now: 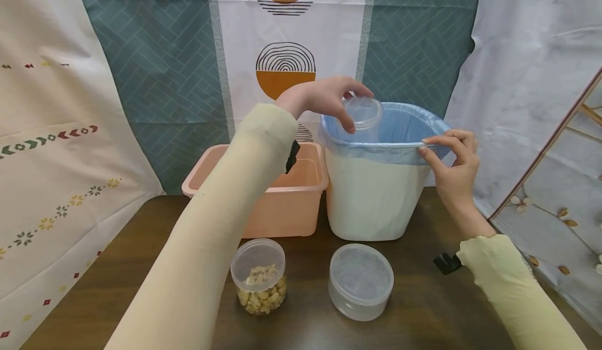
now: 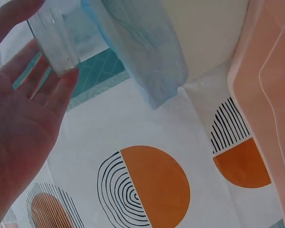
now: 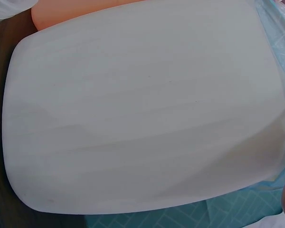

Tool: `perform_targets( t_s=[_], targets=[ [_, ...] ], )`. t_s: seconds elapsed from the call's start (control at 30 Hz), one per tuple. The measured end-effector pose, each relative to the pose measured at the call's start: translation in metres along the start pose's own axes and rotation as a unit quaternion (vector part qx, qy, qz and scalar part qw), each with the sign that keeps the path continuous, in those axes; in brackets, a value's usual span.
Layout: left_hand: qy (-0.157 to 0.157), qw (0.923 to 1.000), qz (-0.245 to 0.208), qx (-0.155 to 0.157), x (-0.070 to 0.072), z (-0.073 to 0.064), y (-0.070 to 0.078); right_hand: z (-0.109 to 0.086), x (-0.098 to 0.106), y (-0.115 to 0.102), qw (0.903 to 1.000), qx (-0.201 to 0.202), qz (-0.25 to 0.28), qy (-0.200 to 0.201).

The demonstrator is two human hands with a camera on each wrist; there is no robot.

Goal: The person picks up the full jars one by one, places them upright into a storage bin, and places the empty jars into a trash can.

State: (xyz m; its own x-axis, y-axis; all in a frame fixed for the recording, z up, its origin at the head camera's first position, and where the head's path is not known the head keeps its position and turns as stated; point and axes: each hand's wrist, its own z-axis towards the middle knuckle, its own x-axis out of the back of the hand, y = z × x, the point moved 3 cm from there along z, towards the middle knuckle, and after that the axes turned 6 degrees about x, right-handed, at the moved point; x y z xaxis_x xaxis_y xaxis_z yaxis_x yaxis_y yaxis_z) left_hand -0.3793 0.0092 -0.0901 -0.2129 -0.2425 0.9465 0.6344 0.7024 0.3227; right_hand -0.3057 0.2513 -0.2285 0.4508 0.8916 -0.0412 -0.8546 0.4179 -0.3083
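Observation:
Over the left part of the bin's mouth, my left hand (image 1: 329, 96) grips a clear plastic jar (image 1: 366, 115) by its sides, thumb on one side and fingers on the other. In the left wrist view the jar (image 2: 54, 40) looks see-through, with no food visible in it. A blue bin liner (image 1: 409, 123) covers the inside of the white trash bin (image 1: 376, 193) and folds over its rim. My right hand (image 1: 456, 164) pinches the liner-covered rim at the front right. The bin's inside bottom is hidden.
A peach-coloured plastic basin (image 1: 287, 209) stands left of the bin, partly behind my left sleeve. Nearer on the dark wooden table (image 1: 301, 329) are a clear jar of nuts (image 1: 261, 292) and a lidded clear container (image 1: 361, 282). Patterned cloths hang behind and at both sides.

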Motion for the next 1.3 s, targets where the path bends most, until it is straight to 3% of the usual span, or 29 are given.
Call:
perform_targets(
  t_s=[0.6, 1.3],
  targets=[
    [-0.027, 0.9996, 0.005, 0.005, -0.0043, 0.0013, 0.0031, 0.0003, 0.0014, -0.0012, 1.0, 0.005, 0.0, 0.001],
    [-0.035, 0.9993, -0.004, 0.009, -0.0041, 0.0008, 0.0015, 0.0004, 0.0002, -0.0032, 1.0, -0.001, 0.001, -0.007]
  ],
)
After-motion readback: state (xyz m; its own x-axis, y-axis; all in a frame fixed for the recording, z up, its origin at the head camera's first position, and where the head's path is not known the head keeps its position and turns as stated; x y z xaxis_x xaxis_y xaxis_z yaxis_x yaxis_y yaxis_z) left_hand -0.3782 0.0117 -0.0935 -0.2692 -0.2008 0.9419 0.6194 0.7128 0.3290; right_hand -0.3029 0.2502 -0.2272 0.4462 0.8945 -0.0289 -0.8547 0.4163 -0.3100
